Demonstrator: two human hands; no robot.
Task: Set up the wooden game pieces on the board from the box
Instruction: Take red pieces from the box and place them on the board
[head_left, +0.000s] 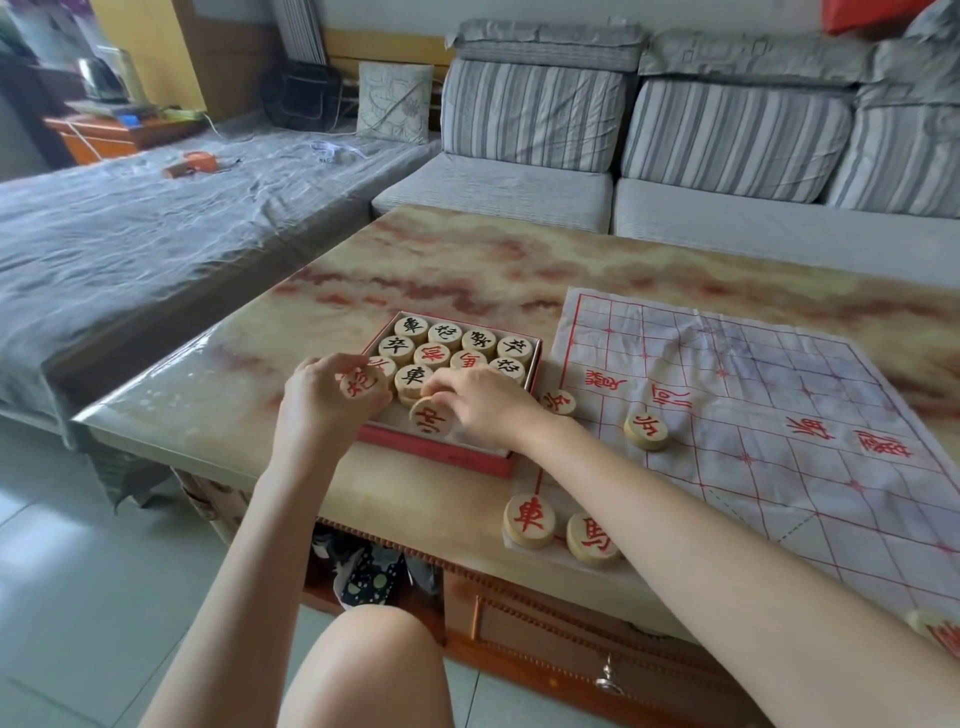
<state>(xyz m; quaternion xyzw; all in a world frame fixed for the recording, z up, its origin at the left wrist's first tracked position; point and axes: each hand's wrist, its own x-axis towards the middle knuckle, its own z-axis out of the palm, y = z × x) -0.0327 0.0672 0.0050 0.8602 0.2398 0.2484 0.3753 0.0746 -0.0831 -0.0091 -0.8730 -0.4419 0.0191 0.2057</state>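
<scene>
Left grip (324, 400) is clamping one piece (362, 385), right grip (485, 405) another piece (432, 420), at the box (447, 460); few are sitting on the board (779, 415).

Beyond the fingers (324, 365), a marbled tabletop (441, 260) runs to a grey striped sofa (535, 114); pale floor tiles (78, 597) lie below them.

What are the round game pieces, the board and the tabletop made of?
The game pieces: pale matte wood with painted characters. The board: thin paper or plastic sheet, judging by its creases. The tabletop: glossy, marble-patterned; stone or laminate, cannot tell.
</scene>
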